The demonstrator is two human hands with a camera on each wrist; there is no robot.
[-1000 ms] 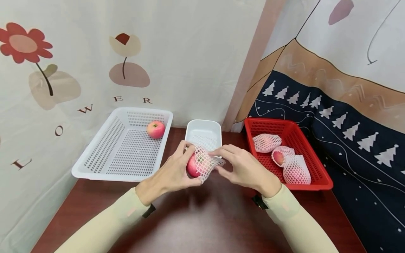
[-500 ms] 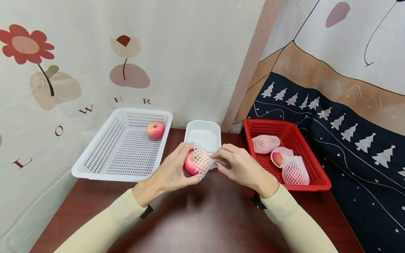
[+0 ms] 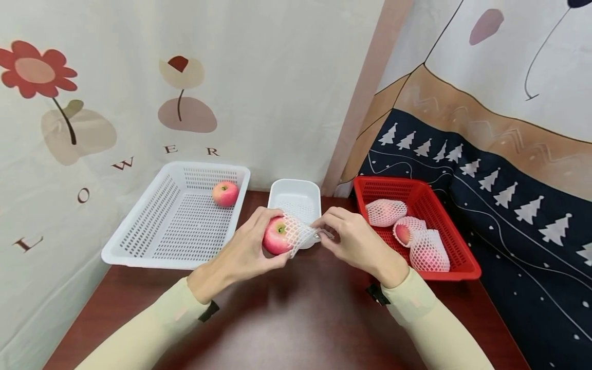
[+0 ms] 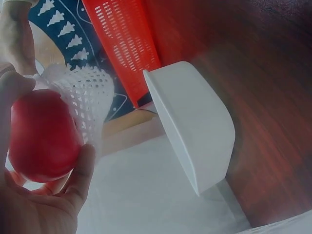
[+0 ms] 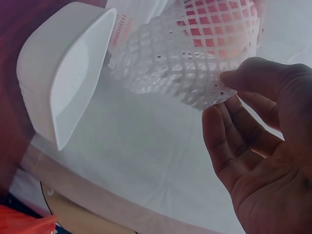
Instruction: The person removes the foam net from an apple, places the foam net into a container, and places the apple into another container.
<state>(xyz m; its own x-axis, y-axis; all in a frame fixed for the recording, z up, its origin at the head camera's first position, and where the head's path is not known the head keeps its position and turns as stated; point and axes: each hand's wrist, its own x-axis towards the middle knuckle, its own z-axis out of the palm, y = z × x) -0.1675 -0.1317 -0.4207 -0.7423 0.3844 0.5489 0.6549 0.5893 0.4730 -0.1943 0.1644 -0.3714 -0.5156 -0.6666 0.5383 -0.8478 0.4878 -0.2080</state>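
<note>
My left hand (image 3: pixel 247 246) curls round a red apple (image 3: pixel 276 237), held above the table in front of the small white tray. A white foam net sleeve (image 3: pixel 298 234) covers the apple's right side; its left part, with the stem hollow, is bare. With thumb and fingertips my right hand (image 3: pixel 353 244) pinches the loose end of the sleeve. In the right wrist view that pinch on the foam net sleeve (image 5: pixel 165 63) shows close up, with red apple skin behind the mesh. The left wrist view shows the bare red side of the apple (image 4: pixel 44 136) against the palm.
A white basket (image 3: pixel 111 252) on the left holds one bare apple (image 3: pixel 225 193). The small white tray (image 3: pixel 294 186) stands at the back middle. On the right, a red basket (image 3: pixel 469 257) contains 3 apples in foam nets (image 3: pixel 430 252). Printed curtains rise behind the dark red table (image 3: pixel 300 329).
Both hands have shifted slightly left with the apple. The sleeve is now drawn out longer toward the right hand, and more of the apple's top shows.
</note>
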